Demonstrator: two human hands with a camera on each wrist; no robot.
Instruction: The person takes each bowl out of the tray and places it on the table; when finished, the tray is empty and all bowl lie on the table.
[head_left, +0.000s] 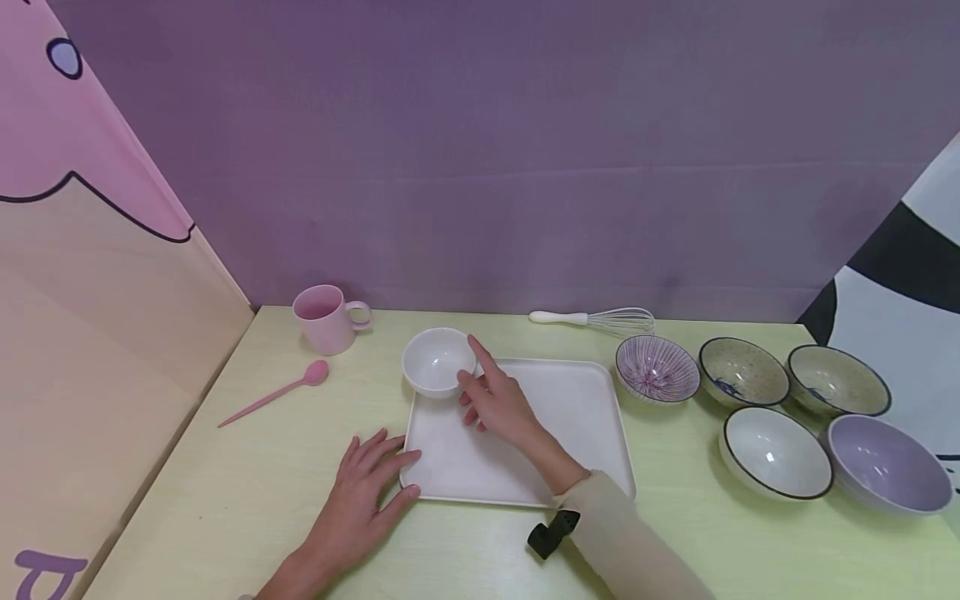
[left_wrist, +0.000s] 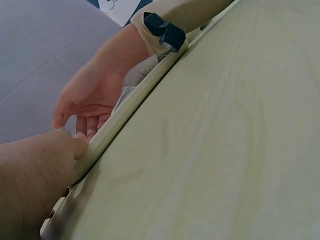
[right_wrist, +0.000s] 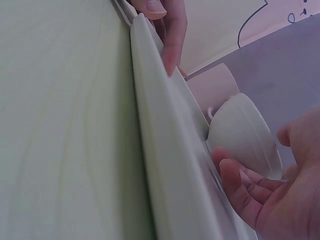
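A small plain white bowl (head_left: 435, 363) stands upright at the far left corner of the white rectangular tray (head_left: 562, 408). My right hand (head_left: 498, 404) is at the bowl's right side, index finger stretched along the rim and the other fingers loosely bent low beside it. In the right wrist view the thumb stands apart from the bowl (right_wrist: 245, 135). My left hand (head_left: 367, 492) rests at the tray's near left edge, fingers spread and relaxed, fingertips right at the rim.
A pink mug (head_left: 324, 321) and a pink spoon (head_left: 273, 393) lie to the left. Behind the tray is a white-handled whisk (head_left: 592, 318). On the right stand a purple-striped bowl (head_left: 657, 369), two speckled bowls (head_left: 742, 372), a dark-rimmed white bowl (head_left: 777, 454) and a lilac bowl (head_left: 888, 463).
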